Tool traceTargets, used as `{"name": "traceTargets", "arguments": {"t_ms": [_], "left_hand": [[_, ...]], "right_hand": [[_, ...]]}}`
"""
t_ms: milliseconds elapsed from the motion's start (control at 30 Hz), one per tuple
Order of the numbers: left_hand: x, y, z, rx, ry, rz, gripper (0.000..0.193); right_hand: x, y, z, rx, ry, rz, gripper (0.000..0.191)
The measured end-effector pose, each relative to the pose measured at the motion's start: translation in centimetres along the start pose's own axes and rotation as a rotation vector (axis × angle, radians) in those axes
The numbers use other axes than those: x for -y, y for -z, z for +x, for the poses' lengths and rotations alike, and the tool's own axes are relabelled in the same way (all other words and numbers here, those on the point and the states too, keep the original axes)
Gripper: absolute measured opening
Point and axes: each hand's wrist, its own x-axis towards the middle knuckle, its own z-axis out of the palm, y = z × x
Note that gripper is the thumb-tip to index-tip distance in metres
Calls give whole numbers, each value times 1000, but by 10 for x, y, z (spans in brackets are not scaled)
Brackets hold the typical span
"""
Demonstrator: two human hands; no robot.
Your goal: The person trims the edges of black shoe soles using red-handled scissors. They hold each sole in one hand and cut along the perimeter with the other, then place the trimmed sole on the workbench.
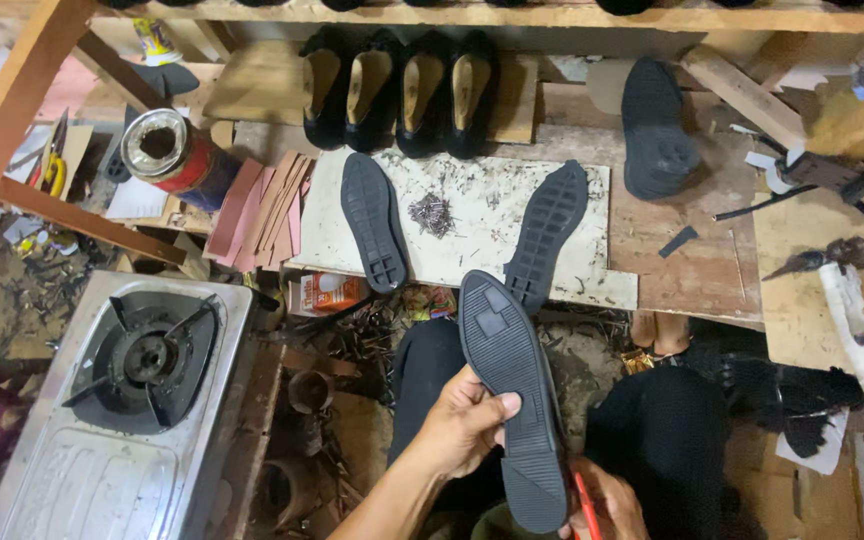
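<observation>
- Black rubber, tread side up: the shoe sole (512, 400) you are holding sits over your lap, its toe end pointing away from you toward the workboard and its heel end near the bottom edge of the view.
- Your left hand (467, 425) comes up from the lower left with the forearm angled across your knee; the thumb lies across the sole's tread about midway along and the fingers curl under its left edge, so the grip is closed on the sole.
- Your right hand (607, 505) is low at the heel end, partly cut off by the frame; it is closed around a thin red tool (587, 510) just beside the sole's right edge. You cannot tell what kind of tool it is.
- Beyond the held sole, two more black soles (372, 220) lie tread up on a pale, scuffed workboard (472, 250), one to the left and one slanted to the right, with a small heap of nails (432, 213) between them.
- Behind the board, four black shoes (397, 90) stand in a row with tan insoles showing.
- Further right, another dark sole (657, 130) rests on the wooden bench (712, 260).
- To your left sits a single-burner gas stove (142, 390) with a steel body; above it lies a red can (177, 155) on its side.
</observation>
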Motion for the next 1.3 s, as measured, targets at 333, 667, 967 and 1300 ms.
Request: {"name": "traceTargets", "arguments": {"t_ms": [333,667,967,1300], "left_hand": [[-17,-20,-3,7,-52,-117,41],[-96,26,4,-288,-279,627,40],[-198,42,52,-756,-229,1640,85],[-142,45,55,-692,-448,1973,68]], "right_hand": [[2,1,2,-77,-142,-67,36],[24,8,2,-70,-331,-94,34],[23,-5,2,-30,-197,-120,28],[35,12,-1,11,-427,-192,31]]}}
